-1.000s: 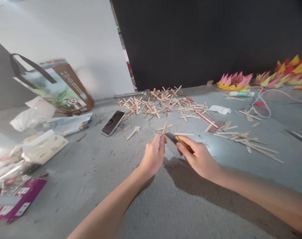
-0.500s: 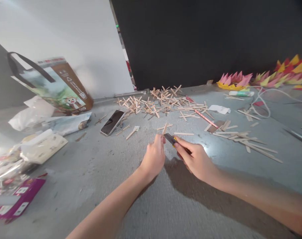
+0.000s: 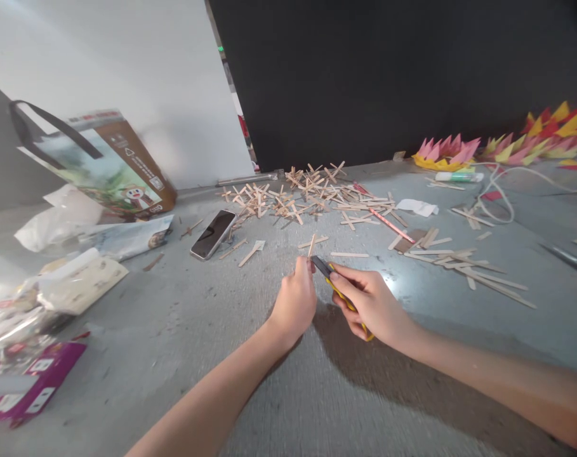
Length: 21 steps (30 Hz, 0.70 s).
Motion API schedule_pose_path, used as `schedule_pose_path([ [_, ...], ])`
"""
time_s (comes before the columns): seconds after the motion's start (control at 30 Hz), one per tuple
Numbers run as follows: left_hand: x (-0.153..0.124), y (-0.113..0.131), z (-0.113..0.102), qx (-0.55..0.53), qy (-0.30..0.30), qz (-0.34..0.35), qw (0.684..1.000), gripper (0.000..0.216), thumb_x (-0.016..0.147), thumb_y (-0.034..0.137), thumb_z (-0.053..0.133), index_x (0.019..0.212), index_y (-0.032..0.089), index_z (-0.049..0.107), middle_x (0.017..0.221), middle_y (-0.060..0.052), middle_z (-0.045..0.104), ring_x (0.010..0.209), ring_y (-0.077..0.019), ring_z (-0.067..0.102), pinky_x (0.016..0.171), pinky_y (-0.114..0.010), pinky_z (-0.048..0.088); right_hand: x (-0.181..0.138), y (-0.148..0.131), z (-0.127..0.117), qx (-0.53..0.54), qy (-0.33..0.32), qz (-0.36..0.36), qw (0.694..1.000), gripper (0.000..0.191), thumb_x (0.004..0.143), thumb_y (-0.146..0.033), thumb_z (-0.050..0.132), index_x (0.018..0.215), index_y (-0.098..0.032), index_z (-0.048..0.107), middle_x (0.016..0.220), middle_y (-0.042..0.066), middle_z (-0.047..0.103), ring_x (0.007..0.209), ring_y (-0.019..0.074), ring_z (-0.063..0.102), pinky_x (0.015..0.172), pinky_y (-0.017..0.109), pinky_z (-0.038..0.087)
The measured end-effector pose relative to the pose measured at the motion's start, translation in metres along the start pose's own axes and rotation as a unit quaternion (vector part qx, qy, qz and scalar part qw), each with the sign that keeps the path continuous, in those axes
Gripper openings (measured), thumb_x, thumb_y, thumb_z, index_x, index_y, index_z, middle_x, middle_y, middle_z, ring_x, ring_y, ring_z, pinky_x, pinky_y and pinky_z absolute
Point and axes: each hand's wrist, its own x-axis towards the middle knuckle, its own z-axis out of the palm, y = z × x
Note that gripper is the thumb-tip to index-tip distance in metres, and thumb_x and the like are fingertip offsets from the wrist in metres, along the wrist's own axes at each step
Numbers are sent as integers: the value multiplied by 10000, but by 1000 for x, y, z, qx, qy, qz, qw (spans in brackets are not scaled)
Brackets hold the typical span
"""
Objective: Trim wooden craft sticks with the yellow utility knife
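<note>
My left hand (image 3: 295,298) pinches a thin wooden stick (image 3: 311,245) upright just above the grey floor. My right hand (image 3: 369,301) grips a yellow and black utility knife (image 3: 327,269), its dark tip right beside the stick at my left fingertips. The two hands nearly touch. A heap of crossed wooden sticks (image 3: 298,193) lies beyond them, and loose flat sticks (image 3: 464,263) are scattered to the right.
A phone (image 3: 214,226) lies face up to the left. A printed bag (image 3: 112,165), plastic packets (image 3: 73,279) and a purple box (image 3: 35,381) sit at the far left. Coloured paper flowers (image 3: 447,152), a glue tube (image 3: 457,177) and a white cable (image 3: 500,197) lie at the back right.
My right hand has drawn the knife in closer to the stick and turned it, so its yellow underside shows below my palm. The left hand has barely moved.
</note>
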Motion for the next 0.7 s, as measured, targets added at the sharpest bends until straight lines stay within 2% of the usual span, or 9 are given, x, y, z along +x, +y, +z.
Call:
schedule_pose_path([
  [0.23, 1, 1, -2, 28, -17, -16, 999, 170, 1035, 128, 373, 1078, 201, 521, 811, -52, 680, 672, -194, 679, 585, -271, 378, 1, -1, 0, 49, -9, 19, 999, 343, 948, -553, 656, 948, -211, 628, 648, -66, 490, 364, 42, 299, 266, 180, 371],
  [0.37, 2, -1, -2, 23, -26, -10, 999, 188, 1027, 112, 379, 1091, 195, 535, 817, -59, 686, 679, -195, 686, 591, -271, 370, 3, -2, -1, 102, -19, 54, 993, 296, 934, -503, 704, 1024, -228, 640, 655, -71, 494, 380, 38, 257, 272, 158, 320],
  [0.5, 3, -1, -3, -38, -12, 3, 999, 194, 1067, 181, 359, 1061, 204, 552, 855, -64, 703, 714, -186, 678, 628, -270, 391, 7, 1, -6, 155, -41, 72, 984, 257, 940, -458, 710, 953, -219, 618, 666, -69, 485, 403, 33, 201, 283, 141, 264],
  [0.6, 4, 1, -4, -114, 4, 21, 993, 286, 1108, 273, 303, 1029, 208, 570, 927, -72, 718, 807, -172, 678, 708, -268, 429, 11, 4, -11, 191, -61, 79, 976, 267, 943, -429, 707, 870, -216, 563, 668, -70, 487, 413, 32, 171, 292, 143, 209],
  [0.7, 5, 1, -4, -151, -3, 12, 988, 318, 1110, 336, 306, 972, 199, 557, 816, -36, 671, 686, -141, 598, 669, -260, 408, 15, 6, -15, 163, -59, 57, 983, 265, 951, -463, 685, 913, -225, 577, 678, -68, 500, 404, 42, 211, 307, 173, 205],
])
